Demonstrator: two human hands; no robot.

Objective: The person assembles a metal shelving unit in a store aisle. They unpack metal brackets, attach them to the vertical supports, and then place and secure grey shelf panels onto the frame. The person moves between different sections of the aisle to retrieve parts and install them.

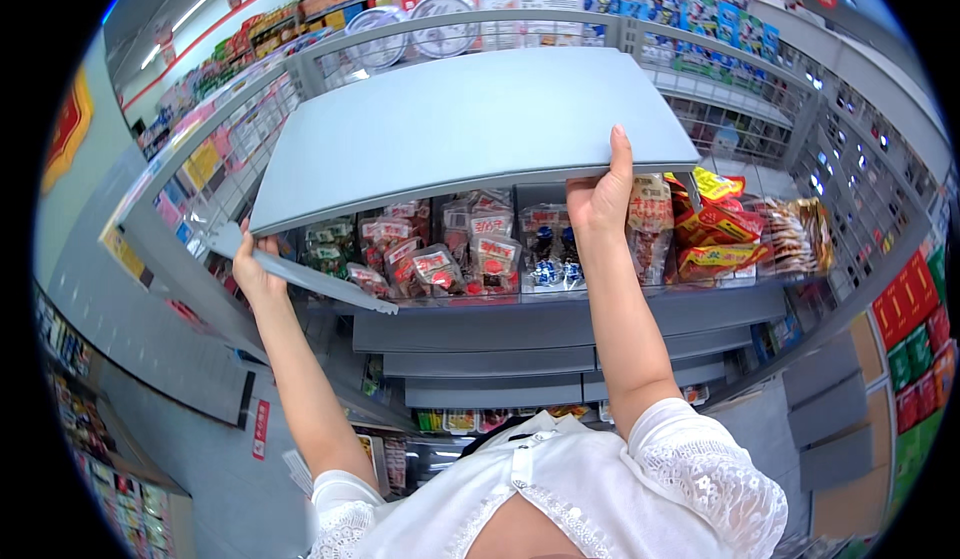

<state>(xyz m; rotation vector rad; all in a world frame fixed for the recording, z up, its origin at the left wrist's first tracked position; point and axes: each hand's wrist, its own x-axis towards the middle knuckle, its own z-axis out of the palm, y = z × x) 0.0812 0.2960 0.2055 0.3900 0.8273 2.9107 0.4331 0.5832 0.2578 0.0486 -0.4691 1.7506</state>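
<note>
A wide light-grey metal shelf board tilts above the display, held at both ends of its near edge. My right hand grips that edge right of the middle, thumb on top and fingers hidden beneath. At the left corner my left hand is closed around the edge, beside a grey shelf bracket that slants down to the right. Whether the left fingers also hold the bracket, I cannot tell. Below the board stand clear-packed snacks in divided compartments.
Red and yellow snack bags and brown packed snacks sit to the right. A wire-mesh back panel rises behind the board. Lower grey shelves step down toward me. Stocked shelves flank the aisle at right.
</note>
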